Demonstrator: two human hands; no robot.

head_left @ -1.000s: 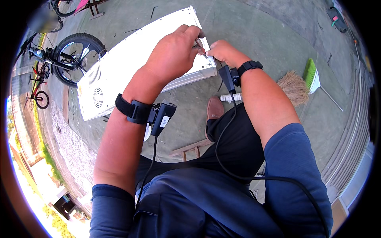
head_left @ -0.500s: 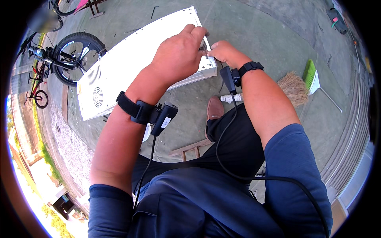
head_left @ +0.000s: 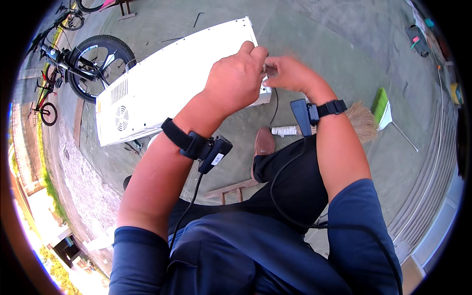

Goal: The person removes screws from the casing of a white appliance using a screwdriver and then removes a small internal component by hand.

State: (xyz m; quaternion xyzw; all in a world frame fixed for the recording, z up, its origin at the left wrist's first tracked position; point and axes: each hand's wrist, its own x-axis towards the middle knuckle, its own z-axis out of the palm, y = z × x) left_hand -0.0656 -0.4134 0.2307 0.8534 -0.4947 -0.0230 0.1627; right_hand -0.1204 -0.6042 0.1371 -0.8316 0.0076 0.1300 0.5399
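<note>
My left hand and my right hand meet in front of me, fingertips together, above the near corner of a long white appliance casing lying on the concrete. Both pinch a small pale part between them; my left hand's back hides most of it. A thin black cable hangs just below the hands. Each wrist carries a black strap with a small device and a lead.
A bicycle stands beyond the casing's vented end at the upper left. A broom with a green head and a white tube lie near my brown shoe. A low wooden frame is under my legs. Steps curve along the right.
Both hands stay joined over the casing's corner, shifting only slightly. The right hand's fingers are now blurred with small motion.
</note>
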